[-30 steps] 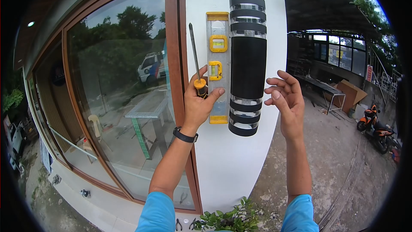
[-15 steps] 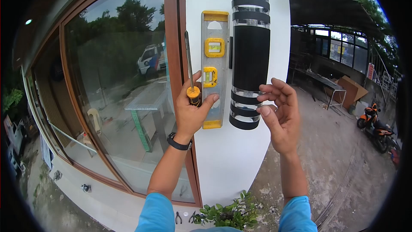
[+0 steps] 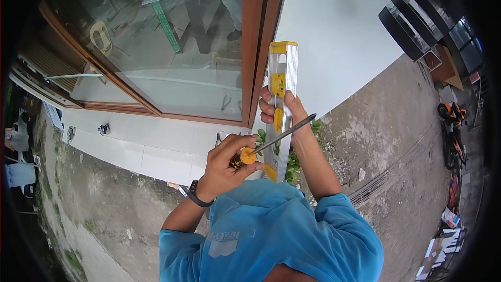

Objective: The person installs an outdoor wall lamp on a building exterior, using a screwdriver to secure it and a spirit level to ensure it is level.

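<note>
My left hand [image 3: 224, 164], with a black band on its wrist, is closed around a screwdriver [image 3: 284, 134] with a yellow and black handle. Its long metal shaft points up and to the right, crossing in front of the spirit level [image 3: 284, 125]. My right hand [image 3: 295, 109] grips that level, a silver bar with yellow ends and yellow vial frames, with the thumb on the near side and the fingers behind. The level stands nearly upright before my chest, and my left fingertips are right at its lower end. At the upper right, a black cylindrical wall lamp [image 3: 407, 23] with clear bands is on the white wall [image 3: 334, 26].
A brown-framed glass door [image 3: 255, 47] stands at the left, above a white tiled ledge [image 3: 122, 143]. Behind the level grows a leafy plant [image 3: 293, 163]. An orange motorcycle [image 3: 453, 125] is parked on the rough concrete ground [image 3: 376, 151] at the right.
The level has come away from beside the lamp and down to my chest, now in my right hand, which was empty. My left hand lowered the screwdriver, and the view tilted down.
</note>
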A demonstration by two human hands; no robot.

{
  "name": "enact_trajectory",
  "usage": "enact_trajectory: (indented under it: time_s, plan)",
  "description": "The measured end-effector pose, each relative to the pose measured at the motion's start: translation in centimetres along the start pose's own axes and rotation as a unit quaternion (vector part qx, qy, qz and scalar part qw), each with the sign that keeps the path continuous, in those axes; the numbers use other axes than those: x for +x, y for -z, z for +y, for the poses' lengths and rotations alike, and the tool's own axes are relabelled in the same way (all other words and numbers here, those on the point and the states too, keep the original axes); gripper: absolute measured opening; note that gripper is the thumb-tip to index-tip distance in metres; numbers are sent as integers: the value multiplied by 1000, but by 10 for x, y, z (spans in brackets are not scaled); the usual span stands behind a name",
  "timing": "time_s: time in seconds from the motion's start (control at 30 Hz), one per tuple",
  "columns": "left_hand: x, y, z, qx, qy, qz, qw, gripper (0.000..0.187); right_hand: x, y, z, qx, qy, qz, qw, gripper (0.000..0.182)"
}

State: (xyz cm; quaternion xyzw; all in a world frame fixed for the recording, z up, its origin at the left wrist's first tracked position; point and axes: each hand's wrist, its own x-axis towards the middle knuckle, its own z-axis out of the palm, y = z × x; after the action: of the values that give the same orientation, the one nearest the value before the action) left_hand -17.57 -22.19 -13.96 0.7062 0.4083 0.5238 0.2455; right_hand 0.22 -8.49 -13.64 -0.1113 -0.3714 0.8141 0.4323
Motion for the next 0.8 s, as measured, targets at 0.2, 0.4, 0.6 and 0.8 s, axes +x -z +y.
enact_trajectory:
  time_s: [0.2, 0.4, 0.6, 0.8]
  plan:
    - [-39, 84, -13, 36, 173, -12, 984, 36, -8, 18, 33, 119, -50, -16, 992, 94]
    - [-37, 125, -17, 111, 159, -71, 978, 38, -12, 15, 62, 96, -55, 31, 993, 102]
    - [-37, 138, -24, 133, 141, -103, 976, 39, -12, 12, 83, 63, -35, 58, 996, 101]
    - [-36, 145, -33, 130, 150, -117, 973, 39, -9, 10, 97, 28, -21, 76, 997, 90]
